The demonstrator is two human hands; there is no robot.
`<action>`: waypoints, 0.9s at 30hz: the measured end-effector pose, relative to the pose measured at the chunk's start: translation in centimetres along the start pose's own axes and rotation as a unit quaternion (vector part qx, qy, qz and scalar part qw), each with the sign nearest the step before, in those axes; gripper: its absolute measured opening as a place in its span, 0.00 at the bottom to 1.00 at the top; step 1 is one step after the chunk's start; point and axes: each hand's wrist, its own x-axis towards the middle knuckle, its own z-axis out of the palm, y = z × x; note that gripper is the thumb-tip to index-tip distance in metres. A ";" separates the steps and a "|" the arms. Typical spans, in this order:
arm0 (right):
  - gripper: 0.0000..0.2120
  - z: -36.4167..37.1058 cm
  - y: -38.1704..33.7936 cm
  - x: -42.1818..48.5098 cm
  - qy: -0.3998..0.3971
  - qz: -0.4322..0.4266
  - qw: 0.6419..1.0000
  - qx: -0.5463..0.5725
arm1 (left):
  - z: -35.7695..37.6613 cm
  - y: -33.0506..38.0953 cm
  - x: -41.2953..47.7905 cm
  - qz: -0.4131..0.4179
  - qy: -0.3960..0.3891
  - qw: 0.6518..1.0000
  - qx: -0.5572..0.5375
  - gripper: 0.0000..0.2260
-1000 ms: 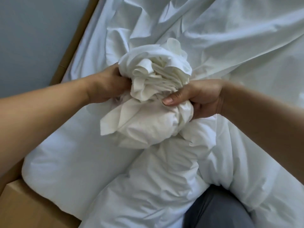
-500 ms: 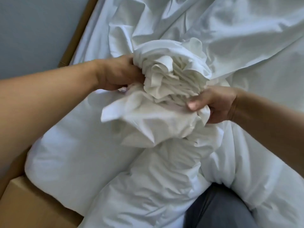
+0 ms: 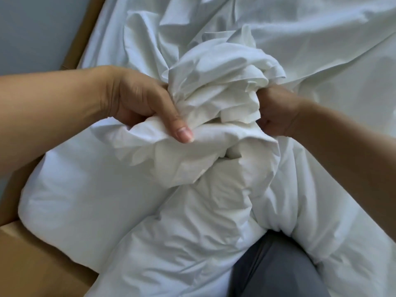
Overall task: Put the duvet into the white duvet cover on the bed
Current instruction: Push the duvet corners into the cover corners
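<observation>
1. I am reading the left hand [image 3: 137, 103], left of centre. Its thumb is pressing flat on a fold of the duvet cover [image 3: 218, 93], and the other fingers are curling beneath and pinching the cloth.
2. The right hand [image 3: 276, 112] is gripping the same bunch from right of centre with its fingers curled in. The fingertips are hiding in the folds.
3. The cover is sitting gathered in a thick ruffle between both hands at frame centre. The rest of it is trailing, creased, to the upper right.
4. The duvet [image 3: 192, 221] is lying from centre to the lower frame, its top end meeting the ruffle. I cannot tell how much is lying inside.
5. Step, as I am judging it: working the gathered cover down over the duvet's end. The next move is calling for both grips to draw the ruffle toward the lower frame, letting folds out evenly.
6. Edges: the bed frame [image 3: 32, 254] is running along the left, and a grey-clad leg [image 3: 274, 266] is closing off bottom centre. Open room is lying to the upper right.
</observation>
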 end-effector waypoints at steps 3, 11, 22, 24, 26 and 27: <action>0.03 0.2 0.4 -0.3 -0.032 0.031 0.998 0.050 | 0.0 -0.9 0.7 0.018 0.060 0.998 0.028 0.17; 0.06 0.6 1.3 -0.8 -0.124 0.099 0.980 0.124 | 0.3 -3.1 2.0 0.117 0.404 0.897 0.137 0.08; 0.25 0.4 -0.2 -1.4 -0.048 0.105 0.993 0.023 | 1.0 -3.6 2.6 0.108 0.594 0.769 0.210 0.19; 0.30 -0.2 0.6 -1.3 -0.034 0.086 0.996 0.013 | 1.0 -3.5 1.8 0.147 0.520 0.826 0.162 0.22; 0.29 -0.1 1.1 -1.0 -0.071 0.074 0.994 0.032 | 0.5 -3.6 1.1 0.173 0.431 0.877 0.126 0.23; 0.25 0.0 1.1 -1.0 -0.096 0.077 0.992 0.041 | 0.3 -3.6 0.8 0.174 0.396 0.893 0.121 0.25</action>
